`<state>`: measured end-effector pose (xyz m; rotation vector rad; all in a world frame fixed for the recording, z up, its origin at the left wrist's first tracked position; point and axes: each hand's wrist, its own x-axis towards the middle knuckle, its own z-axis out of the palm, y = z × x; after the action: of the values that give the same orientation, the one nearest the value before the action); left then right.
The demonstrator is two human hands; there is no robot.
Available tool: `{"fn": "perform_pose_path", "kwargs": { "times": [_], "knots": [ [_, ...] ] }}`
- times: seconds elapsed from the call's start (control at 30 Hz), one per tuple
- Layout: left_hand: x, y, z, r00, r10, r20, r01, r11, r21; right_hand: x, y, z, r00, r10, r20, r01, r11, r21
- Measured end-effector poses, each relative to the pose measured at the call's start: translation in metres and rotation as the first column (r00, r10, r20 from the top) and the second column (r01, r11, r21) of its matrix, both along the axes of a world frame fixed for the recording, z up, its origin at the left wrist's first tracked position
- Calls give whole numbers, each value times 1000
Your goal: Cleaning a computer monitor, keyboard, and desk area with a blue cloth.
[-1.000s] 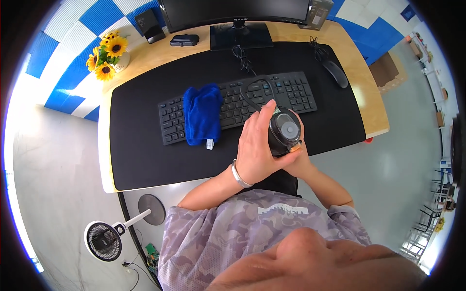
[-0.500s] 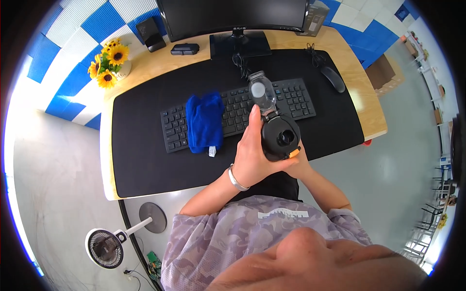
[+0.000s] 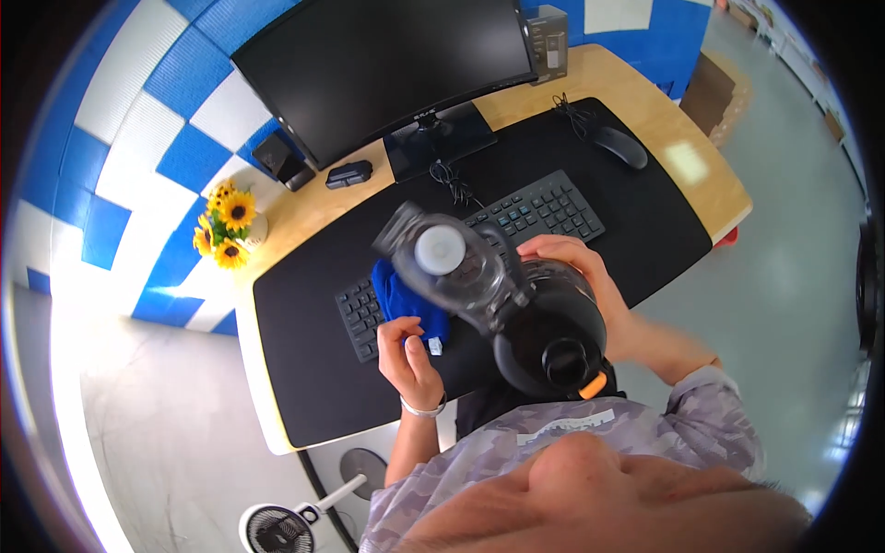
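My right hand [image 3: 597, 288] is wrapped round a water bottle [image 3: 546, 332] with a black top, a dark drinking spout and an orange latch. The bottle is lifted close to my chest, and its clear flip lid [image 3: 461, 267] stands swung back from the spout. Away from the bottle, my left hand [image 3: 410, 367] is loosely curled, thumb apart from the fingers, with nothing seen in it. Just beyond those fingers a blue cloth [image 3: 403, 297] lies bunched on the black keyboard [image 3: 553, 205], partly hidden by the lid.
A black mat [image 3: 318, 396] covers much of the wooden desk [image 3: 733, 198]. Behind the keyboard stands a monitor [image 3: 387, 69], with a mouse [image 3: 619, 147] to the right. Sunflowers [image 3: 235, 210] in a vase stand at the left. A white fan [image 3: 279, 530] is on the floor.
My left hand has let go of the bottle and moved left, toward the cloth. The bottle has come up nearer to me, now in my right hand alone. The view has tilted.
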<state>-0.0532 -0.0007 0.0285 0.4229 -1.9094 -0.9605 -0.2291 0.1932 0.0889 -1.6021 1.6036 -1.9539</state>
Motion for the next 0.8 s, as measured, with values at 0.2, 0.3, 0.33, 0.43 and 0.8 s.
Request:
{"fn": "perform_pose_path", "kwargs": {
  "times": [0.2,0.3,0.33,0.43,0.8],
  "knots": [
    [-7,-17,-28,993,-34,-115,33,999,-8,-10,4,26,988,109,-107,-110,994,1],
    [-10,-30,-32,989,-76,-126,85,994,68,-18,0,37,955,107,-277,-121,992,-31],
    [-5,-23,-38,988,-86,-129,98,991,95,-18,-2,41,943,106,-316,-129,990,-50],
    [5,-26,-46,983,-117,-142,142,973,181,-23,-2,54,903,68,-425,-97,994,-48],
    [-1,-33,-70,955,-159,-249,258,860,441,-42,-7,101,710,-55,-702,-24,994,-103]
  ]
}}
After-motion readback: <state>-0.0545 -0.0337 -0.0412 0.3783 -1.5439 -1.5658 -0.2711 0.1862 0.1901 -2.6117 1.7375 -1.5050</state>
